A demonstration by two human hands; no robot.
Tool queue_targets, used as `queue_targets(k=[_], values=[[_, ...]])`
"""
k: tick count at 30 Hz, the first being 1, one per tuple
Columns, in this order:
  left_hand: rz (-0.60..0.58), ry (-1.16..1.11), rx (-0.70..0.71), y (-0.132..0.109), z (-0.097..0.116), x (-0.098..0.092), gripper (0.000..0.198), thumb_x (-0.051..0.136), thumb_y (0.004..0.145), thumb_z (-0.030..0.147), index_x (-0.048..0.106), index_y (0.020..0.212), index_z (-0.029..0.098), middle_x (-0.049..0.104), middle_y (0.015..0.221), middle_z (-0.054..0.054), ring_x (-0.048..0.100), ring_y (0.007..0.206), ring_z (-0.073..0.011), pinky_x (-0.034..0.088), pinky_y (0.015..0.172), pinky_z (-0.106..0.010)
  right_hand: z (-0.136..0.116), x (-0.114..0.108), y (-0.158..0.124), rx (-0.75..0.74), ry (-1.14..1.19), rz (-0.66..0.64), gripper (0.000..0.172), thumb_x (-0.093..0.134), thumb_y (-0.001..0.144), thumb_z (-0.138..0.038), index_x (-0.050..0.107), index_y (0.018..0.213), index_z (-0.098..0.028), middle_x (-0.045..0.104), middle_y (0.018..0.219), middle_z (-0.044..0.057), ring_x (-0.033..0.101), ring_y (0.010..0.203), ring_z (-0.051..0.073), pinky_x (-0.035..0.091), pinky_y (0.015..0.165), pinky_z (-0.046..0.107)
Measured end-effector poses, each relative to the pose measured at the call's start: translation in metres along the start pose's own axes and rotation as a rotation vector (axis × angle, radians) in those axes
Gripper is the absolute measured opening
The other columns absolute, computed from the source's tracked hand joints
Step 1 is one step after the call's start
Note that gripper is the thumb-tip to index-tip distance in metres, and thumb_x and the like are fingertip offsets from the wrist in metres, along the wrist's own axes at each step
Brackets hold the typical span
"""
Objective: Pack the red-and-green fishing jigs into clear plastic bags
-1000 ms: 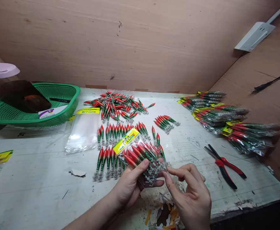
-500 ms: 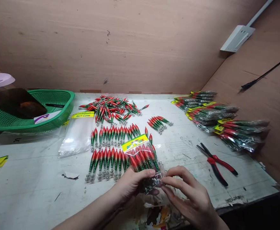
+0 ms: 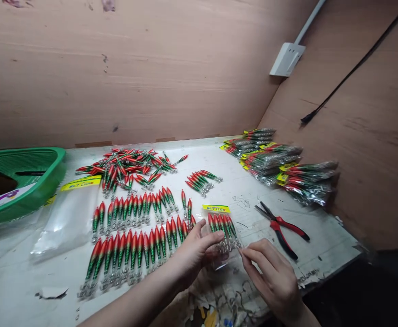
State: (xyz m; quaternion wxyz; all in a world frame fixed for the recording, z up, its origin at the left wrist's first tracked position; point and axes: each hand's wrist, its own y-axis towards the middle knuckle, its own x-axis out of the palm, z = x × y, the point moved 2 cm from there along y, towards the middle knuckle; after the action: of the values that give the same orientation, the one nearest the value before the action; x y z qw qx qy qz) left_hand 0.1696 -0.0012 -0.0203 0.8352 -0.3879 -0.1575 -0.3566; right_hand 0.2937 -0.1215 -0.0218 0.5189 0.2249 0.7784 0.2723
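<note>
Near the table's front edge, my left hand (image 3: 199, 247) grips a clear plastic bag of fishing lures (image 3: 223, 227) by its left side, thumb across the front. Several red and green lures lie side by side inside, hooks toward me, below a yellow printed header. My right hand (image 3: 275, 277) is closed, its thumb and fingertips pinching the bag's lower right edge. Left of the bag, loose lures (image 3: 124, 250) lie in two rows on the table. A smaller group of lures (image 3: 202, 181) lies beyond the bag.
A heap of loose lures (image 3: 130, 165) lies at the back. Left are empty bags (image 3: 62, 222) and a green basket (image 3: 57, 175). Filled bags (image 3: 273, 159) are piled back right, near red-handled pliers (image 3: 280, 222). Scraps (image 3: 215, 313) lie below my hands.
The view has swung right, so the scene sits farther left. The bag has moved right relative to the lure rows and tipped away from me. Both hands keep hold of it.
</note>
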Motion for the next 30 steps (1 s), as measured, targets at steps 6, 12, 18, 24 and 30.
queue_targets(k=[6, 12, 18, 24, 30], values=[[0.109, 1.135, 0.585, 0.008, -0.018, -0.006, 0.064, 0.061, 0.077, 0.022, 0.040, 0.138, 0.019, 0.038, 0.144, -0.021, 0.054, 0.113, -0.0358, 0.044, 0.093, -0.057, 0.023, 0.009, -0.010, 0.010, -0.081, -0.126, 0.016, 0.047, 0.086, -0.003, 0.054, 0.082, -0.017, 0.052, 0.071, 0.003, 0.050, 0.067, 0.015, 0.041, 0.058, 0.026], [-0.207, 1.662, 0.849, 0.037, -0.017, 0.004, 0.054, 0.056, 0.076, 0.016, 0.053, 0.129, 0.011, 0.050, 0.138, -0.019, 0.034, 0.135, -0.0373, 0.028, 0.109, -0.058, 0.037, 0.018, -0.010, -0.032, -0.166, -0.268, 0.015, 0.045, 0.089, -0.010, 0.056, 0.080, -0.017, 0.052, 0.074, 0.004, 0.045, 0.071, 0.017, 0.038, 0.061, 0.028], [-0.237, 1.598, 0.811, 0.050, -0.014, 0.006, 0.046, 0.050, 0.080, 0.013, 0.057, 0.126, 0.014, 0.053, 0.135, -0.017, 0.038, 0.134, -0.0329, 0.020, 0.112, -0.058, 0.040, 0.024, -0.006, -0.139, -0.261, -0.276, 0.026, 0.041, 0.091, -0.012, 0.057, 0.071, -0.018, 0.052, 0.070, 0.003, 0.042, 0.068, 0.017, 0.034, 0.061, 0.029], [-0.273, 1.634, 0.848, 0.042, -0.009, 0.001, 0.055, 0.051, 0.078, 0.012, 0.049, 0.133, 0.011, 0.045, 0.142, -0.019, 0.034, 0.136, -0.0329, 0.018, 0.113, -0.056, 0.037, 0.020, 0.002, -0.098, -0.236, -0.209, 0.026, 0.042, 0.090, -0.010, 0.057, 0.071, -0.018, 0.054, 0.069, 0.004, 0.045, 0.068, 0.017, 0.035, 0.062, 0.030], [-0.338, 1.698, 1.130, 0.026, -0.002, -0.027, 0.037, 0.045, 0.089, 0.010, 0.056, 0.123, 0.020, 0.061, 0.126, -0.012, 0.044, 0.129, -0.0255, 0.025, 0.113, -0.047, 0.017, 0.013, -0.005, 0.171, 0.166, -0.364, 0.015, 0.047, 0.089, -0.010, 0.058, 0.087, -0.020, 0.056, 0.078, 0.002, 0.054, 0.071, 0.014, 0.044, 0.062, 0.025]])
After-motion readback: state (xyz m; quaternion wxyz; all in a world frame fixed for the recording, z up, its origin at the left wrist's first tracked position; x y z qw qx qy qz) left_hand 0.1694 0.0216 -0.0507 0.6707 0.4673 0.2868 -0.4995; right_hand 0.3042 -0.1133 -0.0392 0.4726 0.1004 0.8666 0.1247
